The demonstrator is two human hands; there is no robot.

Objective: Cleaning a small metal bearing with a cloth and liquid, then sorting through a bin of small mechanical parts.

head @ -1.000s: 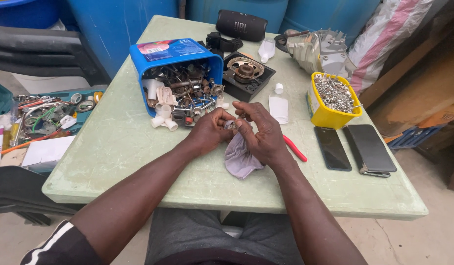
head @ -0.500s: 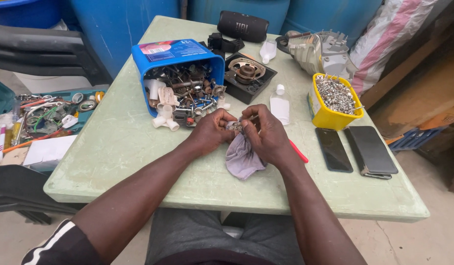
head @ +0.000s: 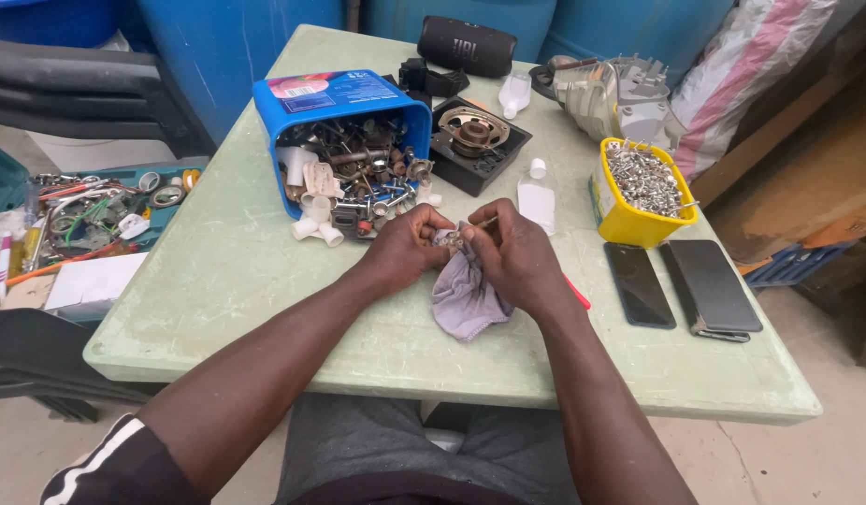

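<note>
Over the middle of the pale green table (head: pixel 218 281) my left hand (head: pixel 407 248) and my right hand (head: pixel 517 252) meet. Between the fingertips of both is a small metal part (head: pixel 456 238), half wrapped in a grey-lilac cloth (head: pixel 463 297) that hangs down onto the table. My right hand pinches the part and cloth from the right, my left from the left. Just behind my left hand lies a tipped blue tub (head: pixel 335 122) spilling metal fittings and white plastic pieces.
A yellow tub of screws (head: pixel 643 192) stands at the right, two dark phones (head: pixel 685 285) lie in front of it. A speaker driver (head: pixel 475 140), small clear bottles, a black cylinder speaker and a grey motor part sit behind. A tool tray (head: pixel 78 215) lies left of the table.
Both hands stay together over the cloth. The fingers have shifted slightly on the small part. Nothing else on the table has moved.
</note>
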